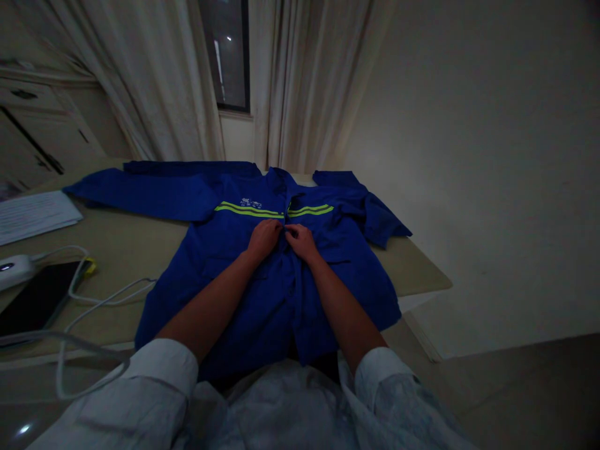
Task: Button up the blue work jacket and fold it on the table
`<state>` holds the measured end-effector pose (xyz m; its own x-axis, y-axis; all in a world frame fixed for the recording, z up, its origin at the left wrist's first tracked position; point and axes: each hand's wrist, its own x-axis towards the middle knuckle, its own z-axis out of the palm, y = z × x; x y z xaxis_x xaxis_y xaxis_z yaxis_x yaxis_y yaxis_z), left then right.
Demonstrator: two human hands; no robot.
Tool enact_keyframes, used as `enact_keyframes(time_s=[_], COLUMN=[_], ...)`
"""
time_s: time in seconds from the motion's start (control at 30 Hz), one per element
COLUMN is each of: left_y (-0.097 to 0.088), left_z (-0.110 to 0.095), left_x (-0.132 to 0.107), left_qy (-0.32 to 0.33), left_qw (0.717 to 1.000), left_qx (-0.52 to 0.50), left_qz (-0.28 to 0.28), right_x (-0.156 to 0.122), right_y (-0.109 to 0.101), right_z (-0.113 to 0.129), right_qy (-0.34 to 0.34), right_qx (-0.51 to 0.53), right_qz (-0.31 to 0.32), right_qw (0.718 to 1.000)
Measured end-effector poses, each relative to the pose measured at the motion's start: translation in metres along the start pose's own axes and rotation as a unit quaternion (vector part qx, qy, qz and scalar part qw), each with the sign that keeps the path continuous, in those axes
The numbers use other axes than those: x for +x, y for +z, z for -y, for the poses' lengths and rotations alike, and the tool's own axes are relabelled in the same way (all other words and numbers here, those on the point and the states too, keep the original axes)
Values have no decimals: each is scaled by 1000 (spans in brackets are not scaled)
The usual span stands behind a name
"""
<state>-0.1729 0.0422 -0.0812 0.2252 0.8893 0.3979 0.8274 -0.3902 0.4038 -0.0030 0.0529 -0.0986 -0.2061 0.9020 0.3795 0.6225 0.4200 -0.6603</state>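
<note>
Blue long-sleeved cloth jacket (277, 275) with yellow-green chest stripes (248, 210) spans frame centre. Front opening (291, 290) runs top to bottom, directly beneath grip. Left hand (265, 237), right hand (301, 241) equally near; fingertips pinched on cloth at opening, nearly meeting.

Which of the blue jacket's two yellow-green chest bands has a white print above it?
The left band; the right band shows only blue cloth above it.

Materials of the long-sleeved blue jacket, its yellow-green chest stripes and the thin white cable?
Long-sleeved blue jacket: probably woven cotton or blend, matte; soft folds, no sheen.
Yellow-green chest stripes: perhaps reflective tape; bright, crisp-edged bands.
Thin white cable: likely plastic-sheathed, smooth; lies in rounded loops.
</note>
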Motion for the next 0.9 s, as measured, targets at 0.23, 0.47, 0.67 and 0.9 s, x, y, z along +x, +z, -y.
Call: enact_keyframes(time_s=[0.23,0.47,0.67,0.9], left_y=[2,2,4,7], left_z=[2,4,9,16], left_x=[1,6,9,12], left_qy=[-48,-75,-115,-142], left_qw=[997,985,970,954], left_qx=[-57,-149,-213,-263], left_qz=[-29,-39,-27,-33], right_x=[1,1,0,2], right_y=[-1,-1,-3,-1], right_z=[3,7,12,12], right_qy=[17,13,-14,-8], right_qx=[84,48,4,-19], right_qz=[0,-10,-9,-20], right_qw=[996,999,1000,1000])
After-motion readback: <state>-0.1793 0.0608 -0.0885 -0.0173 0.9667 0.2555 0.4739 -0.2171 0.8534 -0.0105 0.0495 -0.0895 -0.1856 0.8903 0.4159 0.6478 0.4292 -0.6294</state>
